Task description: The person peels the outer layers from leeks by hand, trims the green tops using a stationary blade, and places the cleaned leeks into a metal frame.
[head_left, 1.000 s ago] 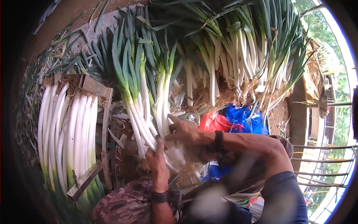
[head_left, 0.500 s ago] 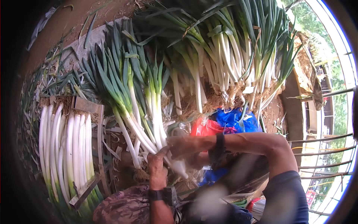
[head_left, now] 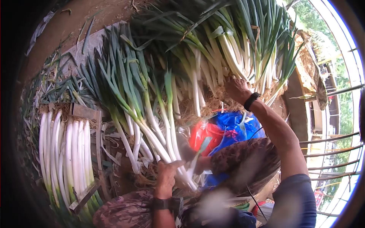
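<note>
Several long leeks (head_left: 154, 140) with white stalks and dark green tops lie slanted in front of me. My left hand (head_left: 166, 176) is closed around their lower white ends, just above my knee. Farther off, my right hand (head_left: 237, 90) reaches into the big leek pile (head_left: 232, 53). Its fingers curl around a white stalk low down, near the roots, and are partly hidden. More leeks (head_left: 127, 142) with roots on lie just left of the held bunch.
A metal frame (head_left: 86, 111) at the left holds a row of clean white leeks (head_left: 72, 152). Red plastic (head_left: 205, 136) and blue plastic bags (head_left: 239, 125) lie between my legs and the pile. Leaf scraps litter the ground, and metal bars (head_left: 330, 152) curve along the right.
My right hand has left the held bunch and moved up and right to the pile. My left hand stays on the bunch, whose stalks have spread apart somewhat.
</note>
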The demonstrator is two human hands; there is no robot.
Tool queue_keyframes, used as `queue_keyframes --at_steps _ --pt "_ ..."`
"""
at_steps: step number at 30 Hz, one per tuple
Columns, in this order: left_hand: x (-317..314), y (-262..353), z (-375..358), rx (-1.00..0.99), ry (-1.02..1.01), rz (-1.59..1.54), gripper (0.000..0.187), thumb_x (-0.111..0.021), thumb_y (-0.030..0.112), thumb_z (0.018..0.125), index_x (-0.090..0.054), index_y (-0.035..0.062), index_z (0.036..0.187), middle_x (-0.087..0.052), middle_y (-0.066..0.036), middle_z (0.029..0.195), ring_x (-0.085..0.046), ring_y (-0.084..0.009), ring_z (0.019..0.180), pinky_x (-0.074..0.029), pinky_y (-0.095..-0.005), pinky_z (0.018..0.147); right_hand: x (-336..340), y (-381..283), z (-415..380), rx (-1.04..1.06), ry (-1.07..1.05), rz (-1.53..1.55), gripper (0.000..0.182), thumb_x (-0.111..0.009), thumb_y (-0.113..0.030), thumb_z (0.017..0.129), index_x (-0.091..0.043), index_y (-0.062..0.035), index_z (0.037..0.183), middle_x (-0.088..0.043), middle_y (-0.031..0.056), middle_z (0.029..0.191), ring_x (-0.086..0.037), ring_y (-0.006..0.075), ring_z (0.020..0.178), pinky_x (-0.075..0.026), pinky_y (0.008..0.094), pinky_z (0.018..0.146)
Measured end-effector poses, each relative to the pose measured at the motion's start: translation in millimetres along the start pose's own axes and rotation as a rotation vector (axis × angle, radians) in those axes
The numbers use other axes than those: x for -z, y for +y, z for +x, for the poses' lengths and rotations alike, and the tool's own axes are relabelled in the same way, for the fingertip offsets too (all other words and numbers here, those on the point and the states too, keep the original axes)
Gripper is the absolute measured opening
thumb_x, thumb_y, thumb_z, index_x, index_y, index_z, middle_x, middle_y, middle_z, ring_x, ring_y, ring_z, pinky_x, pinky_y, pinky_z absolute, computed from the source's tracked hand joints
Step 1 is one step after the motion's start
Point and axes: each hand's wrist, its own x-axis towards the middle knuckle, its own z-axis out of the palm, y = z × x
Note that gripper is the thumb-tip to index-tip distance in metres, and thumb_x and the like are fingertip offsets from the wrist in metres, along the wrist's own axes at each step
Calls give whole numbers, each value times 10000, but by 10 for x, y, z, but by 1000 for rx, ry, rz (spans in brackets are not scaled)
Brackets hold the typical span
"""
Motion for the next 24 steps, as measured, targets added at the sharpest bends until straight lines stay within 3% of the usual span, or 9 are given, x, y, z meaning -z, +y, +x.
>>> queue_keyframes --at_steps 6,11,12,14,16,18,19,20,24 --pt "123 81 1 18 40 10 261 -730 -32 718 -670 -102 962 -708 -148 837 -700 -242 664 -587 -358 616 -128 -3 288 -155 22 249 400 -617 -291 854 -595 41 1076 -673 242 833 -683 397 863 -524 527 735" --pt "66 105 -6 33 29 15 268 -735 -32 715 -682 -102 968 -708 -152 826 -699 -236 665 -582 -355 618 -71 -124 554 -423 -71 511 512 -673 -356 798 -602 22 1137 -682 265 984 -679 415 889 -527 499 794" --pt "79 111 -20 -5 48 13 273 -738 -32 715 -686 -101 974 -709 -151 823 -698 -236 660 -580 -353 617 -229 -137 621 -418 -70 518 512 -673 -356 798 -602 22 1137 -682 265 984 -679 415 889 -527 499 794" --pt "134 89 -21 2 49 3 269 -739 -32 716 -686 -98 972 -708 -146 822 -697 -235 658 -578 -351 616 -432 -170 700 -485 -3 419 405 -539 -216 882 -507 42 1192 -690 269 963 -677 445 947 -525 530 818" --pt "176 23 15 19 33 -8 265 -741 -32 717 -687 -96 969 -708 -141 821 -697 -233 656 -576 -349 615 -218 -197 599 -481 51 332 374 -522 -129 892 -476 38 1223 -690 272 909 -695 436 899 -543 523 763" --pt "247 -54 52 4 36 -1 258 -743 -29 717 -684 -92 960 -706 -136 813 -698 -234 660 -585 -349 624 -54 -22 488 -401 -54 343 650 -695 -264 824 -404 9 1337 -677 263 851 -682 429 774 -530 514 641" --pt "258 -56 58 8 34 -3 258 -743 -29 717 -684 -92 960 -706 -136 813 -698 -234 660 -585 -349 624 -86 104 420 -397 24 275 660 -714 -259 846 -378 -11 1357 -660 218 752 -664 404 675 -512 480 560" --pt "256 -52 73 -6 41 -1 261 -741 -33 717 -679 -90 963 -704 -135 810 -698 -235 663 -589 -350 626 -42 192 276 -339 131 247 690 -708 -282 869 -356 -23 1402 -637 206 699 -650 384 642 -492 483 546" --pt "233 -38 74 -26 39 -14 289 -735 -48 710 -661 -88 986 -694 -134 819 -693 -234 665 -602 -355 638 -23 240 329 -265 31 85 643 -622 -162 916 -329 -38 1475 -663 196 739 -666 368 679 -502 486 609"
